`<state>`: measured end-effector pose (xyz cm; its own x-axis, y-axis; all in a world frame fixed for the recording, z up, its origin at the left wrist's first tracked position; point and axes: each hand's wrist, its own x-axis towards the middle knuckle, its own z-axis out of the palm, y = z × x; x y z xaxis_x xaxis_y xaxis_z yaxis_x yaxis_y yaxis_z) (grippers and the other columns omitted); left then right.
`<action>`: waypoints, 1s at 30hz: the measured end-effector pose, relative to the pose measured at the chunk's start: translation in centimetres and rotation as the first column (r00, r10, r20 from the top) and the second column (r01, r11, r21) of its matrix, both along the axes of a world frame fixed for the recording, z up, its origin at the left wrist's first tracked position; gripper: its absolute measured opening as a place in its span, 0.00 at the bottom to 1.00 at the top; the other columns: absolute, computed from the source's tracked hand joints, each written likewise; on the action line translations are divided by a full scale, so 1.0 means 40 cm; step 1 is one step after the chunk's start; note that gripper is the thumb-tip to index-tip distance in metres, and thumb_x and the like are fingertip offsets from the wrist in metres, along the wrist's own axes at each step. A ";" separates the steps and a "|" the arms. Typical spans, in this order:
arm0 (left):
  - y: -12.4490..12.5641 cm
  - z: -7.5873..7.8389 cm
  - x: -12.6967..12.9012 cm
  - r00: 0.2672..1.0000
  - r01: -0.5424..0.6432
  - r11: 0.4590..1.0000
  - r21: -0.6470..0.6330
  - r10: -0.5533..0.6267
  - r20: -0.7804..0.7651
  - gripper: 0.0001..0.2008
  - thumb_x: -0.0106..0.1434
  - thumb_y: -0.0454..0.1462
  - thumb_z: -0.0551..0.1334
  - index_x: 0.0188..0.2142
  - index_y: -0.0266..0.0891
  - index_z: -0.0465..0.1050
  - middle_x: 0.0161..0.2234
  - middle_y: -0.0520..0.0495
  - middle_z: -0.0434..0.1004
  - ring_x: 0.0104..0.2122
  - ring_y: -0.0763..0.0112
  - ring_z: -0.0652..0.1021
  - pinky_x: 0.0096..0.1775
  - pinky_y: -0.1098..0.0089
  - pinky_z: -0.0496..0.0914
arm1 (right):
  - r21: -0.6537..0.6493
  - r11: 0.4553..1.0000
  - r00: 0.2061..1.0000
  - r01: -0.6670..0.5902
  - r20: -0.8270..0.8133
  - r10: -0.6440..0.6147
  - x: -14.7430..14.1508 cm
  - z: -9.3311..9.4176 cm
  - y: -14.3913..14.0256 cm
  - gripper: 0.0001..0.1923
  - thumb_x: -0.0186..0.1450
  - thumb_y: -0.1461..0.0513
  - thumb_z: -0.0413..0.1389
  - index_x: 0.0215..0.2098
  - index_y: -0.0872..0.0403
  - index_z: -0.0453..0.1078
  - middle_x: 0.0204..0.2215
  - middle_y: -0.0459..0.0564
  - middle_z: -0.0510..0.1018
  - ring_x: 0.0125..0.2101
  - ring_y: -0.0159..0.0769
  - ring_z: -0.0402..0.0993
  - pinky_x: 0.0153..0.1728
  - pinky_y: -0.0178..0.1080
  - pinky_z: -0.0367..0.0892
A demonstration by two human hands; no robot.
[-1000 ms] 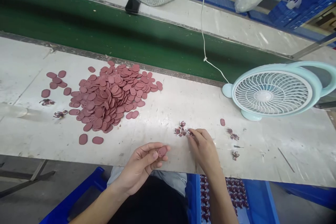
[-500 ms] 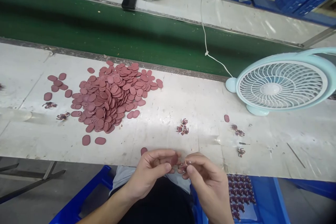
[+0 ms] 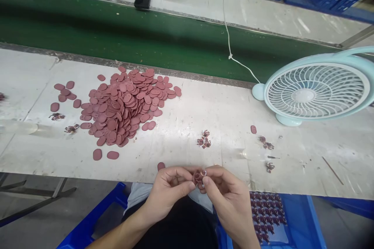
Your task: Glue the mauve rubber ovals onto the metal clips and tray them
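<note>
One head-worn camera looks forward and down, close over the worktable [image 3: 222,113].

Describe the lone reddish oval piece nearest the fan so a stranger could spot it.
Start at the pale blue desk fan on the white worktable. Just below-left of its foot lies one flat reddish-brown oval plastic piece. Unlike the spiky dark clusters beside it, it is smooth, and alone.
</note>
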<state>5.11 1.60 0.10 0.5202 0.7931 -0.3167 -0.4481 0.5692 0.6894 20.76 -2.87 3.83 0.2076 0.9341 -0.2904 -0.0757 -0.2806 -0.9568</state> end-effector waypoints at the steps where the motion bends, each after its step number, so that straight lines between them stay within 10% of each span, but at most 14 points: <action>1: 0.000 0.000 0.000 1.000 -0.004 1.000 0.010 0.004 -0.011 0.03 0.61 0.30 0.70 0.32 0.39 0.82 0.45 0.44 0.86 0.39 0.66 0.84 0.44 0.68 0.76 | 0.006 1.000 1.000 -0.002 -0.004 0.002 0.001 0.000 0.001 0.03 0.69 0.59 0.61 0.39 0.50 0.77 0.31 0.47 0.80 0.31 0.33 0.77 0.34 0.34 0.75; 30: -0.024 -0.010 0.011 0.987 -0.104 0.991 0.084 0.114 -0.114 0.03 0.62 0.31 0.69 0.32 0.40 0.82 0.49 0.44 0.83 0.48 0.57 0.82 0.50 0.61 0.75 | 0.055 0.997 0.997 0.049 -0.058 -0.046 -0.014 -0.004 0.010 0.03 0.69 0.61 0.61 0.41 0.49 0.77 0.37 0.48 0.82 0.32 0.32 0.77 0.34 0.34 0.76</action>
<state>5.55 0.64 -0.30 0.3921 0.8674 -0.3063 -0.4176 0.4645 0.7810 20.20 -2.48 3.67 0.2367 0.9389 -0.2500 -0.1420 -0.2211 -0.9648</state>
